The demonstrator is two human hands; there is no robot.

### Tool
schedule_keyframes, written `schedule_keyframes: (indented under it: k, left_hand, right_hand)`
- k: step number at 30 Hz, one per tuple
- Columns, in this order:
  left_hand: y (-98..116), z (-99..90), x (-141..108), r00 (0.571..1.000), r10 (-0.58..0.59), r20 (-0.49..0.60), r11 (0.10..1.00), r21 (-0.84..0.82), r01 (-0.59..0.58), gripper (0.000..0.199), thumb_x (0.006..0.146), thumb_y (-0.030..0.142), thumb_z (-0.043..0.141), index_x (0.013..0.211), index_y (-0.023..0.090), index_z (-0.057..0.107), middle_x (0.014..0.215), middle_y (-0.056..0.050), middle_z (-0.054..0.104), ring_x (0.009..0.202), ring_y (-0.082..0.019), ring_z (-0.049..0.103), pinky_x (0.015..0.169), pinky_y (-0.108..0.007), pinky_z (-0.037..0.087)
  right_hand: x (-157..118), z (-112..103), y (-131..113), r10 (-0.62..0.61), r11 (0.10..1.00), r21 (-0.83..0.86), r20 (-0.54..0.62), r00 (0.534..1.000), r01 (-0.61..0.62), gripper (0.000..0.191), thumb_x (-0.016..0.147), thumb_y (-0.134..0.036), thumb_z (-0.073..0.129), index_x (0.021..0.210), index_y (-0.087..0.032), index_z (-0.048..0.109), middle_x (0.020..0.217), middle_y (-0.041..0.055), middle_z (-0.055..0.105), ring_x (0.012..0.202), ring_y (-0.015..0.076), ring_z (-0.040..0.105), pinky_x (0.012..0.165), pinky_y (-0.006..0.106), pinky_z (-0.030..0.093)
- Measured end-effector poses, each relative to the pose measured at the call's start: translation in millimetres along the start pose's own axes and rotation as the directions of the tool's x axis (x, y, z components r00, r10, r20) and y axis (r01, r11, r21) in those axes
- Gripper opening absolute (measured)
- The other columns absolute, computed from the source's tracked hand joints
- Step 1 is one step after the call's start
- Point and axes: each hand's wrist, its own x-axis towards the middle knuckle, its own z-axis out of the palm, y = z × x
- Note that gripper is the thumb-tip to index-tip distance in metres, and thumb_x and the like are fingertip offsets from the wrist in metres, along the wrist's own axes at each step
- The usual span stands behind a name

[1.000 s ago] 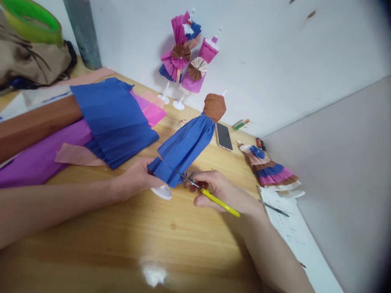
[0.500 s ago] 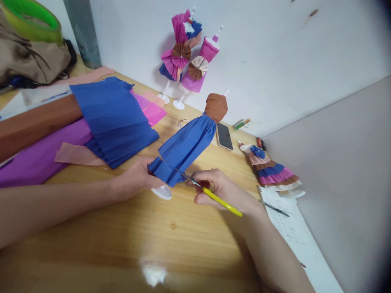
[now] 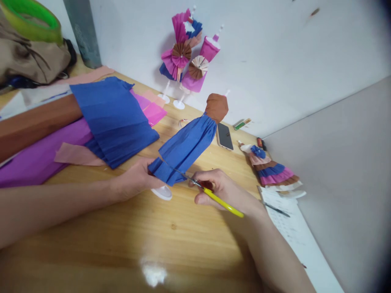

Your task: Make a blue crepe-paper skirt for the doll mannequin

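A small dress form leans over the table, wearing a brown top [image 3: 216, 108] and a long blue paper skirt [image 3: 191, 140]. Its white round base [image 3: 162, 193] shows below the hem. My left hand [image 3: 136, 179] is closed on the skirt's lower left edge. Yellow-handled scissors [image 3: 222, 202] are in my right hand [image 3: 215, 189], their blades lying across the lower skirt. A slit there partly separates a blue strip [image 3: 165, 171] along the bottom.
Blue crepe paper [image 3: 113, 118] lies over brown and purple sheets at left. Two dressed forms [image 3: 181, 53] stand by the wall. Behind the skirt is a phone [image 3: 225, 136]. A layered paper dress [image 3: 273, 169], written sheets [image 3: 287, 228] and a pen [image 3: 277, 209] are at right.
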Motion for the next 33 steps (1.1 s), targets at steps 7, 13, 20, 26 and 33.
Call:
schedule_keyframes:
  k: [7, 13, 20, 26, 33]
  left_hand:
    - [-0.5, 0.8, -0.3, 1.0, -0.017, -0.008, 1.0, -0.011, 0.017, 0.023, 0.045, 0.018, 0.074, 0.065, 0.014, 0.065, 0.062, 0.003, 0.062, 0.059, -0.012, 0.051, 0.057, -0.022, 0.04]
    - [-2.7, -0.9, -0.4, 1.0, -0.025, -0.006, 1.0, 0.004, 0.025, 0.024, 0.044, 0.018, 0.077, 0.065, 0.013, 0.064, 0.063, 0.002, 0.061, 0.061, -0.012, 0.052, 0.059, -0.022, 0.041]
    - [-3.5, -2.0, 1.1, 0.999, 0.048, 0.022, 0.999, 0.016, -0.048, 0.019, 0.05, 0.018, 0.074, 0.066, 0.013, 0.065, 0.065, 0.003, 0.062, 0.064, -0.012, 0.052, 0.061, -0.021, 0.042]
    - [-4.7, -1.9, 0.8, 0.999, 0.047, 0.018, 0.999, -0.002, -0.047, 0.019, 0.051, 0.019, 0.073, 0.068, 0.013, 0.067, 0.068, 0.002, 0.064, 0.066, -0.013, 0.054, 0.062, -0.022, 0.043]
    - [-5.2, 0.9, 2.6, 0.999, 0.014, 0.052, 0.998, -0.066, -0.01, 0.025, 0.049, 0.022, 0.078, 0.069, 0.013, 0.067, 0.068, 0.001, 0.067, 0.064, -0.013, 0.057, 0.064, -0.023, 0.045]
  right_hand:
    - [-0.1, -0.3, -2.1, 0.012, 0.999, 0.03, -0.004, 1.0, -0.012, 0.067, 0.072, -0.08, 0.051, 0.07, -0.014, 0.059, 0.058, -0.0041, 0.036, 0.056, 0.0102, 0.027, 0.05, 0.024, 0.022]
    - [0.3, -0.6, -3.0, 0.061, 0.998, 0.011, -0.006, 0.998, -0.061, 0.066, 0.07, -0.081, 0.054, 0.068, -0.015, 0.058, 0.056, -0.005, 0.033, 0.056, 0.01, 0.027, 0.05, 0.024, 0.021]
    - [2.3, -0.9, -7.1, 0.113, 0.993, 0.035, -0.022, 0.993, -0.112, 0.064, 0.067, -0.08, 0.058, 0.062, -0.016, 0.055, 0.057, -0.0045, 0.033, 0.057, 0.0102, 0.029, 0.05, 0.023, 0.022]
    - [-0.6, -1.5, -3.9, 0.109, 0.993, 0.04, 0.014, 0.994, -0.11, 0.064, 0.068, -0.08, 0.057, 0.065, -0.016, 0.054, 0.06, -0.0048, 0.029, 0.058, 0.0097, 0.025, 0.049, 0.023, 0.021]
    - [-1.7, -5.3, -5.4, 0.066, 0.998, -0.022, 0.047, 0.997, -0.065, 0.069, 0.069, -0.083, 0.05, 0.073, -0.015, 0.057, 0.062, -0.0034, 0.036, 0.059, 0.0107, 0.027, 0.052, 0.023, 0.026]
